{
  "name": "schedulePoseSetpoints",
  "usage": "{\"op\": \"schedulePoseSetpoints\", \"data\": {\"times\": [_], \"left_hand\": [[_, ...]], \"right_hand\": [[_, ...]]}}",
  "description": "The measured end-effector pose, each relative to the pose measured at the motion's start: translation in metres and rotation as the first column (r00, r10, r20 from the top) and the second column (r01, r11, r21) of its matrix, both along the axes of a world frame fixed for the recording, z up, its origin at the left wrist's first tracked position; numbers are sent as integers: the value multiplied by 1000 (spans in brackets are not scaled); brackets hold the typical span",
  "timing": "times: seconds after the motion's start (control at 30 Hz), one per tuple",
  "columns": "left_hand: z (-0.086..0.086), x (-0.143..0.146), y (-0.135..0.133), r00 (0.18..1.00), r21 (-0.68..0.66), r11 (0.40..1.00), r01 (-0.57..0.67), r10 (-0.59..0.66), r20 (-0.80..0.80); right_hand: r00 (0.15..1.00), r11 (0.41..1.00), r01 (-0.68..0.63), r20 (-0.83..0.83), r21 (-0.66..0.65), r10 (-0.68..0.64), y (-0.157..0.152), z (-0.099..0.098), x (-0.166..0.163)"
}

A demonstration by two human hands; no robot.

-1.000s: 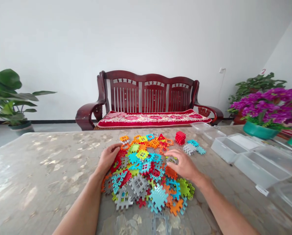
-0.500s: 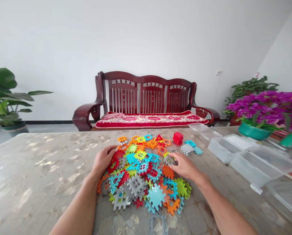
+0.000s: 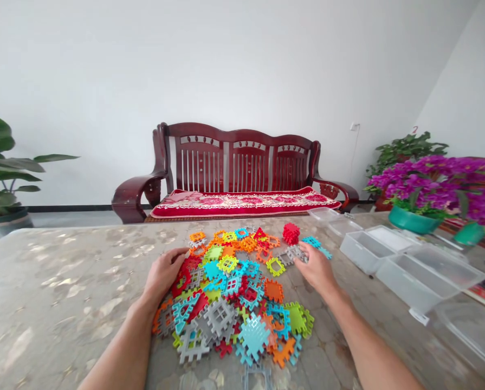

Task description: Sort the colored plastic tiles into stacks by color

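A heap of coloured interlocking plastic tiles (image 3: 234,292) lies on the marbled table (image 3: 63,292) in front of me. My left hand (image 3: 165,273) rests on the heap's left edge, fingers curled over red tiles. My right hand (image 3: 317,268) is at the heap's far right, its fingertips pinching a grey tile (image 3: 293,253) beside a small grey stack. A red tile stack (image 3: 291,233) and a teal stack (image 3: 316,244) stand just beyond it. A lone yellow-green tile (image 3: 275,266) lies to the left of my right hand.
Clear plastic boxes (image 3: 408,265) and lids line the table's right side. Purple flowers in a teal pot (image 3: 425,189) stand behind them. A dark red wooden bench (image 3: 234,173) sits beyond the table, with a leafy plant (image 3: 2,173) at far left.
My right hand has moved away from the heap's middle to the right and farther, carrying a grey tile toward the grey stack. My left hand has stayed put. The view has shifted slightly.
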State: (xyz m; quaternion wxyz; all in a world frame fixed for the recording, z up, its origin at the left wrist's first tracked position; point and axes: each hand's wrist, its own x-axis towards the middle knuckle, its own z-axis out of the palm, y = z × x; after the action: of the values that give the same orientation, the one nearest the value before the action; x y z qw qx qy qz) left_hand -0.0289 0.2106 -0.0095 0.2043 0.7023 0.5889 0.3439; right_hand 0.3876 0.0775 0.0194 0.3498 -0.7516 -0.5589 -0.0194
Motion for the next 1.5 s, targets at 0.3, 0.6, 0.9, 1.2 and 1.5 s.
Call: {"op": "schedulePoseSetpoints", "data": {"times": [0.3, 0.6, 0.9, 1.2, 1.5], "left_hand": [[6, 2, -3, 1000, 18, 1000, -13, 13, -21], [5, 3, -2, 999, 18, 1000, -6, 7, -43], [7, 3, -4, 998, 8, 1000, -17, 17, -60], [5, 3, -2, 998, 14, 1000, 1, 0, -68], [6, 2, -1, 994, -13, 1000, -4, 2, -106]], "right_hand": [[982, 997, -39, 184, -61, 49, 10, -23, -14], [972, 987, -23, 226, -160, 59, 10, -19, -21], [965, 990, 31, 262, -141, 7, 7, -20, -17], [980, 981, 99, 155, 166, -125, 7, -9, 19], [975, 974, 171, 119, 150, -189, 9, -14, 42]]}}
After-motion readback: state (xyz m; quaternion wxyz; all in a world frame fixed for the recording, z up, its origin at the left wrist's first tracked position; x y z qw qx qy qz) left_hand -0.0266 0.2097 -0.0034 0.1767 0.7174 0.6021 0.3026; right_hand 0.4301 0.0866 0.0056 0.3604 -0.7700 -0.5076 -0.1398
